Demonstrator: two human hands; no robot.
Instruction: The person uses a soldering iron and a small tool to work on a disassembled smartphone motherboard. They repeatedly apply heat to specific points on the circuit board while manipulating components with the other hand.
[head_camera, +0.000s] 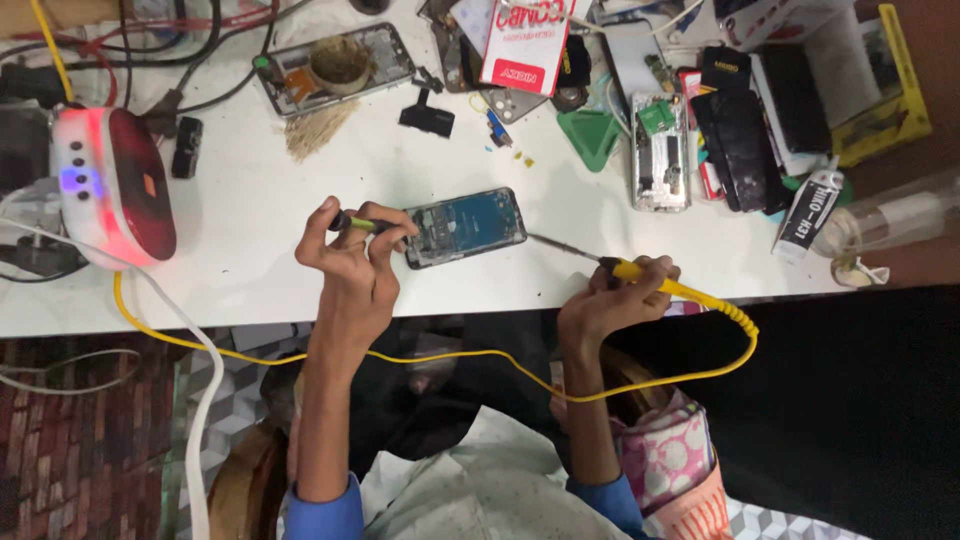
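Our left hand (352, 250) pinches a small tool beside the open phone (466, 227) — thin, breakable, held by its edges — while our right hand (615, 295) grips the yellow iron (640, 272).

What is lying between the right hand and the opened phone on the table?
In the head view, only the soldering iron's thin metal tip spans bare white table between right hand and opened phone.

Bare white table (300, 200) left of the opened phone (466, 227); parts clutter (700, 130) crowds the right.
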